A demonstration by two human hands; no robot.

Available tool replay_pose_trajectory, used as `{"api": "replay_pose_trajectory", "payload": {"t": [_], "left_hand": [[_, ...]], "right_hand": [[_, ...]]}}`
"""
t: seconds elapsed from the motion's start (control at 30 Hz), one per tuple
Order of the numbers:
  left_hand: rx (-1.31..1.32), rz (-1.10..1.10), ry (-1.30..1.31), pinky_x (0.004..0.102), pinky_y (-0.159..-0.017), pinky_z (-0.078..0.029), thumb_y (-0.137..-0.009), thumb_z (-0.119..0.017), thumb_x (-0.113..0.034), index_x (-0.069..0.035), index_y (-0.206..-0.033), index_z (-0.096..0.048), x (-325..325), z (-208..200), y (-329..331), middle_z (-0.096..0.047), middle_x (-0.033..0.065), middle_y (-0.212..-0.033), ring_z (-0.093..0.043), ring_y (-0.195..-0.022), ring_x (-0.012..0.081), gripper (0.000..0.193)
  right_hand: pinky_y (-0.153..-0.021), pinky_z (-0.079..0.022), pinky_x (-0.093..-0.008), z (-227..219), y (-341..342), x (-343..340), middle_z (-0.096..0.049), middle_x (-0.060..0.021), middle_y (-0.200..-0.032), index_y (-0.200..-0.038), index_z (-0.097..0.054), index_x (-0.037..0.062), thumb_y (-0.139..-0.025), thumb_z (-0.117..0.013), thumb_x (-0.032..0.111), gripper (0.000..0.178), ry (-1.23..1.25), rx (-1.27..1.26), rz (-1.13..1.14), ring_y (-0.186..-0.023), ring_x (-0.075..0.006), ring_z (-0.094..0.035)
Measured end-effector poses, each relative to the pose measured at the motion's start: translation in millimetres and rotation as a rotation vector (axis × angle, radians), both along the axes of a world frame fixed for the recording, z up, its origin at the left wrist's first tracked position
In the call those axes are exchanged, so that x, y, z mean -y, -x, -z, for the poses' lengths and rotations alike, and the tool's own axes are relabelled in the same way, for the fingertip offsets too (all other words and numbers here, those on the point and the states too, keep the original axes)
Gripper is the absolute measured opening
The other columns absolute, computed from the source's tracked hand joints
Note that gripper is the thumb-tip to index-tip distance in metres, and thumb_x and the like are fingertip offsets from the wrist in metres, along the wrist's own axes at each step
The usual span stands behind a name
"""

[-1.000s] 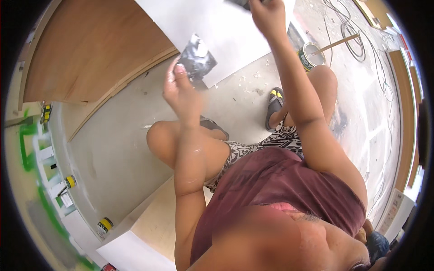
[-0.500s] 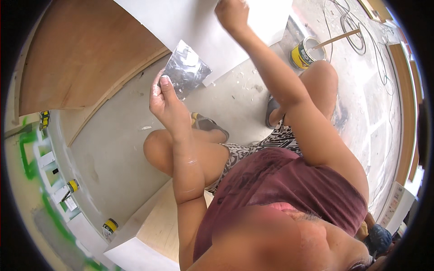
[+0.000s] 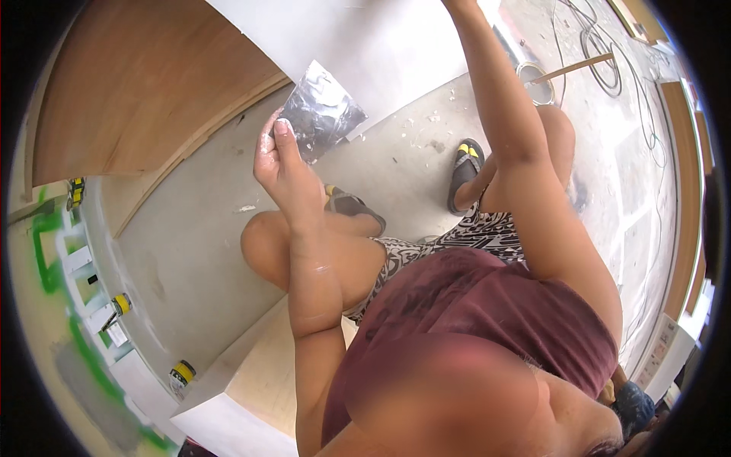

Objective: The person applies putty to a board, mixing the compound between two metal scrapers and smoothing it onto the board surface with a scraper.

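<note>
Left hand [image 3: 289, 171] firmly pinches a thin, grey, white-smeared square plate [image 3: 321, 114] near the flat white panel [image 3: 388, 57]; the right hand has swung rightward out of view, its grip untellable, probably mid-stroke.

Grips thin grey plate [image 3: 324, 114] smeared with white in left hand [image 3: 288, 167]. Shows right forearm [image 3: 506, 91] cut off at upper edge, passing in front of white panel [image 3: 381, 46]. Includes open can [image 3: 542, 90] with wooden stick [image 3: 575, 67] near right knee [image 3: 560, 137], on grey floor [image 3: 190, 221].
</note>
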State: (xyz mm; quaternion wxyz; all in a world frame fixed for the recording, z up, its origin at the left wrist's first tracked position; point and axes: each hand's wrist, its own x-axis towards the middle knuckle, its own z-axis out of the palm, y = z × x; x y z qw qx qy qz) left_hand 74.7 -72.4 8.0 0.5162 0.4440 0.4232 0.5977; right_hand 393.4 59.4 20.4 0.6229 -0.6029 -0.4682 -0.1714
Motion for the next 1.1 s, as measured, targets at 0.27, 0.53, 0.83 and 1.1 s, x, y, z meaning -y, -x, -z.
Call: {"api": "replay_pose_trajectory", "payload": {"t": [0.27,0.53,0.83,1.1], "left_hand": [[0.128,-0.022,0.021,0.0279,-0.085,-0.051,-0.102,-0.05,-0.012,0.01,-0.116,-0.059,-4.1,-2.2,13.9,-0.066,0.0122,-0.107,-0.063,-0.096,0.0143,0.028],[0.162,0.009,0.02,0.0311,-0.089,-0.051,-0.102,-0.05,-0.014,0.011,-0.12,-0.055,-8.5,-1.9,15.9,-0.064,0.0151,-0.113,-0.063,-0.102,0.0179,0.031],[0.22,-0.132,0.022,0.0397,-0.091,-0.051,-0.1,-0.055,-0.018,0.011,-0.122,-0.051,-12.7,-10.5,43.5,-0.06,0.0173,-0.117,-0.06,-0.107,0.0244,0.037],[0.285,-0.189,0.034,0.0431,-0.093,-0.049,-0.1,-0.054,-0.018,0.008,-0.12,-0.05,-17.3,-5.4,56.8,-0.057,0.018,-0.12,-0.058,-0.111,0.0268,0.034]], "right_hand": [[-0.079,-0.052,-0.05,49.7,101.1,7.6,-0.069,-0.0241,-0.096,-0.131,-0.058,0.0098,-0.092,-0.049,0.002,0.041,0.142,0.121,0.026,-0.087,-0.042,-0.067],[-0.092,-0.054,-0.0393,159.6,175.0,62.1,-0.065,-0.0049,-0.127,-0.12,-0.067,0.018,-0.081,-0.06,0.003,0.042,0.315,0.431,-0.052,-0.113,-0.0308,-0.064],[-0.089,-0.051,-0.0434,106.2,61.8,47.3,-0.066,-0.0237,-0.115,-0.131,-0.058,0.008,-0.097,-0.049,0.007,0.035,0.195,-0.18,-0.012,-0.105,-0.0408,-0.064],[-0.078,-0.053,-0.0484,122.5,122.3,35.0,-0.067,-0.0255,-0.102,-0.137,-0.054,0.0098,-0.087,-0.049,-0.001,0.051,0.546,-0.301,0.006,-0.09,-0.0427,-0.066]]}}
